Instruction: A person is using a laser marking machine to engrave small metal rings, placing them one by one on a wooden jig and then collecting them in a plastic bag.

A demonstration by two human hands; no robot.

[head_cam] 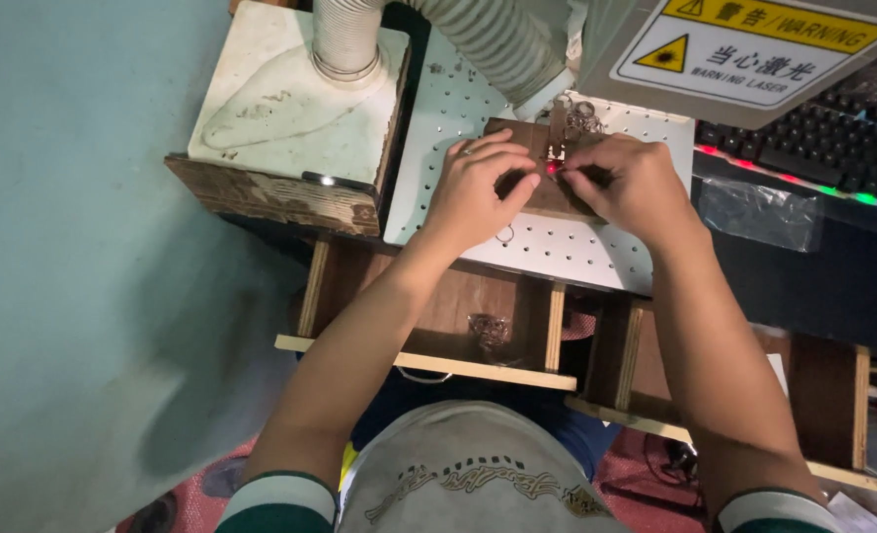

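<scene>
Head view: we rest our left hand (478, 192) and right hand (631, 183) on a brown wooden block (532, 148) atop the white perforated plate (557, 252), fingertips pinching a small metal piece (555, 158); teal wall left, keyboard (813, 148) right.

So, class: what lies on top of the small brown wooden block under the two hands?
On the wooden block: a small red glow and small metal rings at its far edge. The left hand and right hand cover most of it.

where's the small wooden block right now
In the head view, upper centre: the wooden block lies on the white perforated plate, between the left hand and right hand.
</scene>
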